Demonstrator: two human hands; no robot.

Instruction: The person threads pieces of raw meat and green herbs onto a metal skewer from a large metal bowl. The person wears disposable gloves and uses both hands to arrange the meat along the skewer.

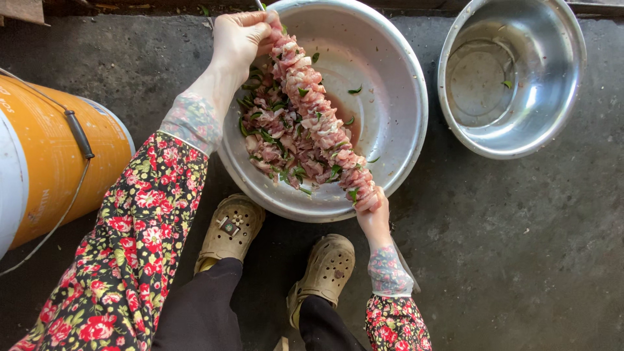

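Dark concrete floor [520,260] carries a wide metal basin [396,110] with chopped raw meat and green leaves [279,140]. Above it runs a long skewer packed with meat [318,107], slanting across the basin. Left hand [237,39] has its fingers closed around the far end; right hand [374,211] pinches the near end. An empty steel bowl [510,75] sits beside, an orange bucket [58,169] to the left.

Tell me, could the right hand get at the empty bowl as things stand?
Probably not freely: the right hand grips the skewer's near end, and the empty bowl sits apart to the right, though nothing lies between.
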